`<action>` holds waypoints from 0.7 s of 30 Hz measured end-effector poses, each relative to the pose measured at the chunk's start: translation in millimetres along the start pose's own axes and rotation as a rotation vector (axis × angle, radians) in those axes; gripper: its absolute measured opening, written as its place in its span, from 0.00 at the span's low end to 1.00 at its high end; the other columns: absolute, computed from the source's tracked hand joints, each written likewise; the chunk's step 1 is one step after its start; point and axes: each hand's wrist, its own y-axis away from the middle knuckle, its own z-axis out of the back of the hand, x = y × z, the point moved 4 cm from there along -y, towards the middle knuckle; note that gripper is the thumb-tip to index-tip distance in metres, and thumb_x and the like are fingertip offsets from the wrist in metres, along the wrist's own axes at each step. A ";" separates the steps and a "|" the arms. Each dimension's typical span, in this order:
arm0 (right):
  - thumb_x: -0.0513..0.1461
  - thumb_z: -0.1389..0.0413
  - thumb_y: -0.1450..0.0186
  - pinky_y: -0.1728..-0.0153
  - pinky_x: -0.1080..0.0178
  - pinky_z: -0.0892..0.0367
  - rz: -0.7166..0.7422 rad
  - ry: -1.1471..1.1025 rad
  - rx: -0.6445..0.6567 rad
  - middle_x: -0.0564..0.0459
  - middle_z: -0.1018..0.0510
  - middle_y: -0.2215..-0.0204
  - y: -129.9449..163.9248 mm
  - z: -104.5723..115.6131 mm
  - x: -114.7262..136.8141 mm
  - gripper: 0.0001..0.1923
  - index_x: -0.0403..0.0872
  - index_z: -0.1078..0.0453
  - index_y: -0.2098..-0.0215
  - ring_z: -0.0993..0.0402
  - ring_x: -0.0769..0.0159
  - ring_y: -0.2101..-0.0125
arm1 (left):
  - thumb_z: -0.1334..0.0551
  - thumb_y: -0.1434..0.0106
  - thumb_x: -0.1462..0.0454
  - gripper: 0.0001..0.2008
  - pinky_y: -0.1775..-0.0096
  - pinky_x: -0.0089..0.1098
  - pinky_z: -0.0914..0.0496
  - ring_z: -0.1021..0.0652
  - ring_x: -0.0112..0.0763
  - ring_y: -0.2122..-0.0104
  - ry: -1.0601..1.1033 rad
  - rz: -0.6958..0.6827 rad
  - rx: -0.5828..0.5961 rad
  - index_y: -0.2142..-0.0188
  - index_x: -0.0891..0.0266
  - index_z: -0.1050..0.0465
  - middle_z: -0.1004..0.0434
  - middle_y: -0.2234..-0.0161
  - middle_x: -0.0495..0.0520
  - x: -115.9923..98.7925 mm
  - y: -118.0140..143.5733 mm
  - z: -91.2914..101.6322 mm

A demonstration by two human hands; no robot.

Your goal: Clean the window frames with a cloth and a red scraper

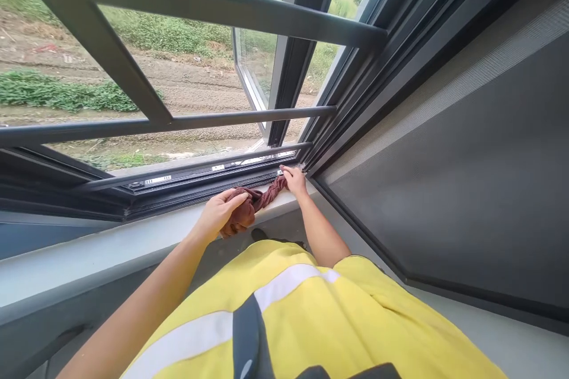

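A reddish-brown cloth [242, 213] stretches between my two hands, bunched at the left and twisted like a rope toward the right. My left hand [221, 211] is closed on the bunched part, thumb on top, over the white sill. Farther right, my right hand [294, 180] grips the twisted end at the corner of the dark window frame [191, 190]. The fingers of that hand are close to the bottom track, and their tips are partly hidden. I cannot tell whether the cloth end touches the track.
Dark metal bars [249, 115] cross the window opening in front of me. Beyond them a glass sash [255, 41] stands swung outward. A mesh screen panel [466, 177] is at the right. The white sill [111, 243] runs along the left below the frame.
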 end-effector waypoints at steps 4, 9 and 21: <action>0.41 0.53 0.37 0.55 0.63 0.32 -0.192 -0.517 -0.066 0.47 0.23 0.57 40.6 31.2 -24.1 0.16 0.43 0.30 0.57 0.26 0.66 0.59 | 0.28 0.56 0.58 0.21 0.71 0.37 0.25 0.21 0.45 0.69 -0.082 -0.037 0.078 0.61 0.61 0.23 0.21 0.69 0.56 -24.0 46.1 34.1; 0.48 0.56 0.35 0.56 0.59 0.31 -0.259 -0.889 -0.054 0.50 0.22 0.64 67.9 57.4 -18.0 0.16 0.46 0.33 0.65 0.26 0.64 0.59 | 0.32 0.51 0.50 0.17 0.64 0.41 0.25 0.25 0.51 0.55 0.324 -0.384 -0.306 0.66 0.58 0.24 0.20 0.65 0.50 -11.0 79.2 115.3; 0.45 0.38 0.44 0.72 0.69 0.35 -0.403 -0.630 0.722 0.59 0.29 0.77 117.5 -53.7 39.7 0.20 0.47 0.33 0.55 0.30 0.71 0.75 | 0.35 0.53 0.65 0.17 0.56 0.45 0.27 0.20 0.44 0.63 0.624 0.003 0.006 0.61 0.65 0.28 0.20 0.65 0.58 78.5 54.8 67.7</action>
